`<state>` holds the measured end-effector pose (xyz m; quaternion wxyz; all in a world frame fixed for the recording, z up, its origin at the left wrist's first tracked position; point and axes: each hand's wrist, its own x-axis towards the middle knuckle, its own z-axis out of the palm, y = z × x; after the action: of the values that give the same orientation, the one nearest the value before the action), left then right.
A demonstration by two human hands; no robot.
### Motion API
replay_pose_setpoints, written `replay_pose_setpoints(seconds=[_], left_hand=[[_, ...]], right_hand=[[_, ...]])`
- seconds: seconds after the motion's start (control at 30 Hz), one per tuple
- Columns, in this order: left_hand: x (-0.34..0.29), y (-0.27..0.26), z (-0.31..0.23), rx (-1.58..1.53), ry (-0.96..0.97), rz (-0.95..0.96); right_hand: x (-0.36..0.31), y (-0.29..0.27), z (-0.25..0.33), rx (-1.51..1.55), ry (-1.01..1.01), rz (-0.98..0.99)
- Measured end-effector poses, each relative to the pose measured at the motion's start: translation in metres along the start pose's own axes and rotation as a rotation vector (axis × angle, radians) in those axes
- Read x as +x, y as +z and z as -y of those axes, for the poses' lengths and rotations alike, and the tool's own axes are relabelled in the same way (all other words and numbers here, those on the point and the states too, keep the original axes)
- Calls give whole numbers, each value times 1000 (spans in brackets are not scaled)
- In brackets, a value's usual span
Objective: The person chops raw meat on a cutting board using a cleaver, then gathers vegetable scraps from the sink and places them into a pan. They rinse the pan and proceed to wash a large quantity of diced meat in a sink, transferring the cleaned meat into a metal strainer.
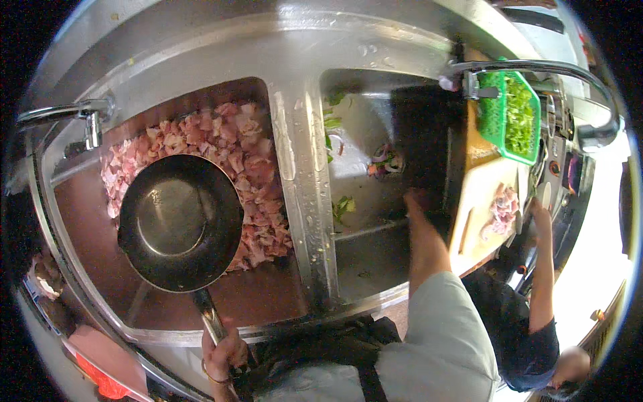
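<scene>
Any lettering around you's too small or blurred to read. The pan (175, 221) is over the L basin (268, 303), above raw meat chunks (264, 214); can't tell if it touches them. Its open side faces up, bowl end away from you, and the handle (209, 318) points back twd you, its long axis slanting a bit to your right. Pan's round & dark, w/ a shiny paler disc mid-floor and a thin bright rim.

Your L hand (226, 355) is wrapped round the handle. Your R hand (416, 197), well apart from it, is in or over the R basin (365, 268); it's dark & blurred, so can't tell if it grips anything. Both basins are smooth metal, rounded corners; leafy scraps (345, 208) lie in the R one.

To your R: green plastic basket (492, 120) w/ shredded greens (519, 117), next to a flat pale board (472, 201) w/ pinkish meat pcs (502, 211). A co-worker's hand (534, 209) is just beside that meat.
</scene>
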<state>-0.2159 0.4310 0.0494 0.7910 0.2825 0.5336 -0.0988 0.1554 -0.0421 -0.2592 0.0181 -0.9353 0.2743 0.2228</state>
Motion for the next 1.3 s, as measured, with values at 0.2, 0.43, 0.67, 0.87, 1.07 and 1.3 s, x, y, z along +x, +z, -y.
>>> replay_pose_setpoints(seconds=[0.2,0.43,0.67,0.87,1.07,1.3], left_hand=[[-4,16,-11,-21,52,208],[-18,32,-19,64,118,134],[-25,35,-14,17,44,206],[-28,39,-12,49,37,217],[-37,38,-9,91,43,165],[-50,32,-2,159,73,-6]], right_hand=[[-95,20,77,22,-366,-63],[-47,26,127,234,-163,34],[-24,40,119,437,-221,185],[-115,13,123,303,-664,156],[-170,14,245,408,-884,-278],[-186,49,220,293,-1212,13]])
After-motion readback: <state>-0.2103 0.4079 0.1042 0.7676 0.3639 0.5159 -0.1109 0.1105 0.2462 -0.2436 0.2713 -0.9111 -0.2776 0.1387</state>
